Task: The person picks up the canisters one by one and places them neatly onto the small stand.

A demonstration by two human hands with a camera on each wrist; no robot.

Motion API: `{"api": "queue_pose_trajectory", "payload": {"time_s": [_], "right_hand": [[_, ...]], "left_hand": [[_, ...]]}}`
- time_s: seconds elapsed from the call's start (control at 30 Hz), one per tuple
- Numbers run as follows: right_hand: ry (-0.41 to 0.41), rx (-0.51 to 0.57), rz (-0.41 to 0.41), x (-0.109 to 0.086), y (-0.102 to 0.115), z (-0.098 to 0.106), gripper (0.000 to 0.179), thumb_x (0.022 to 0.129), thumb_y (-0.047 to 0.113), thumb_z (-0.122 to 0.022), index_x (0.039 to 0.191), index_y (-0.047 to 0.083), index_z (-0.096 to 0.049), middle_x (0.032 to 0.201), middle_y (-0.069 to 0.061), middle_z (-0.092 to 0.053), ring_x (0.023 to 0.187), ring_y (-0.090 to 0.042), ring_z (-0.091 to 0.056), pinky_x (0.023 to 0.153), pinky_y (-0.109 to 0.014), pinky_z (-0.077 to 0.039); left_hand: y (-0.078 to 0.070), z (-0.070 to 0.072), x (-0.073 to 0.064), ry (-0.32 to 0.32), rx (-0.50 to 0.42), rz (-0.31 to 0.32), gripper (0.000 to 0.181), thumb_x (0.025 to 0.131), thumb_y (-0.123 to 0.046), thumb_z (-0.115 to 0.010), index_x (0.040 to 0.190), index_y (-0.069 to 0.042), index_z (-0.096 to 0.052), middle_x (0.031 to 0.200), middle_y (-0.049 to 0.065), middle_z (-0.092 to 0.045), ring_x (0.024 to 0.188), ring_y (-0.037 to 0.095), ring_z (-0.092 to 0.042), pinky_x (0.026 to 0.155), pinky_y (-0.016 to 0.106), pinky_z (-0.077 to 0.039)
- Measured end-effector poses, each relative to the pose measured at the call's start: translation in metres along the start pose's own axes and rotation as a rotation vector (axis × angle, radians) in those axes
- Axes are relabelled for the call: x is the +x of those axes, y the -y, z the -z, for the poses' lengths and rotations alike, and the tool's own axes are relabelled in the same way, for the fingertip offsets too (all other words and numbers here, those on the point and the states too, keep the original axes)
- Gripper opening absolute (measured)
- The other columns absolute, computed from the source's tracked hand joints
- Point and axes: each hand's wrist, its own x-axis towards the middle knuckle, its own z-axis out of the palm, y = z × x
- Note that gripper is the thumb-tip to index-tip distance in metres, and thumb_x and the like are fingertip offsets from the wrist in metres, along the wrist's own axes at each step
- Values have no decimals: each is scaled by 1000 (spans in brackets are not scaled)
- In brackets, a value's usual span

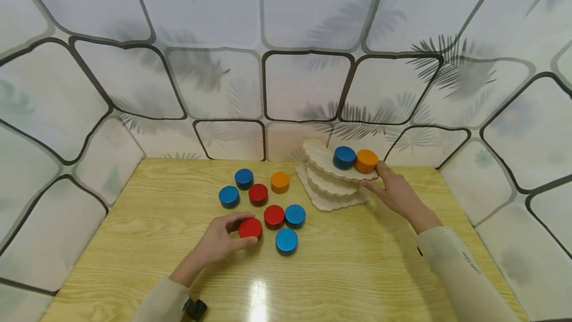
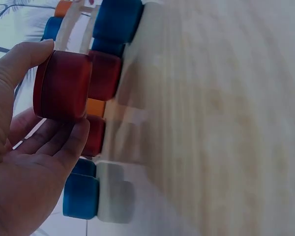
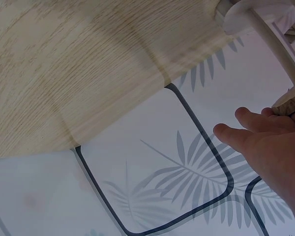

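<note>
I see left hand (image 1: 219, 240) pinching red disc (image 1: 250, 229) between thumb and fingers, to left and front of tiered stand (image 1: 330, 183); right hand (image 1: 397, 194) appears to pinch stand's edge; 1 blue disc (image 1: 344, 158) and 1 orange disc (image 1: 366, 161) sit atop stand; 7 loose discs (image 1: 286, 241) lie left of stand; I judge step as grasping disc while steadying stand; next move likely calls for lift clear of neighbours

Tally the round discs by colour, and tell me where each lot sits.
Blue discs: 5 (4 on the table, 1 on the top tier of the wooden stand)
Red discs: 3 (2 on the table, 1 in the grip of the left hand)
Orange discs: 2 (1 on the table, 1 on the stand's top tier)
Total: 10
</note>
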Motion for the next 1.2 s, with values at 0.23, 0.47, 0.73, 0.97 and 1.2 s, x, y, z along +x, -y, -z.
{"api": "queue_pose_trajectory", "payload": {"time_s": [0.23, 0.47, 0.73, 0.97, 1.2], "right_hand": [[8, 10, -7, 0, 1, 1, 81, 108, 52, -54, 157, -8, -30, 164, -37, -33, 144, -60, -39, 114, -73, -37], [11, 12, -3, -1, 4, 1, 82, 108, 51, -55, 158, -9, -30, 167, -37, -25, 145, -61, -37, 116, -73, -36], [-9, 3, 11, 0, 2, 2, 69, 108, 50, -56, 145, -6, -41, 155, -35, -44, 127, -55, -54, 104, -67, -46], [-29, 4, 28, 1, 0, -1, 52, 107, 48, -58, 123, 0, -46, 131, -27, -57, 99, -38, -58, 85, -53, -47], [-27, 6, 32, 0, -1, -2, 55, 108, 49, -57, 127, -2, -46, 144, -32, -52, 109, -44, -60, 91, -58, -49]], "left_hand": [[-10, 1, 9, -36, 2, -17, 58, 87, -26, -89, 137, -6, -69, 135, 11, -71, 114, 23, -70, 99, 25, -58], [-19, 3, 17, -55, -1, -30, 60, 88, -25, -88, 140, -6, -67, 140, 14, -67, 119, 29, -69, 104, 41, -59], [-29, 5, 34, -58, -26, -59, 57, 90, -24, -86, 140, -6, -66, 140, 18, -67, 119, 32, -70, 103, 46, -60], [-45, -1, 56, -41, -42, -45, 61, 89, -26, -87, 143, -7, -65, 133, 14, -70, 111, 26, -71, 90, 35, -62], [-63, -8, 77, -30, -32, -53, 62, 89, -31, -87, 144, -11, -65, 127, 11, -72, 106, 22, -70, 83, 30, -60]]}}
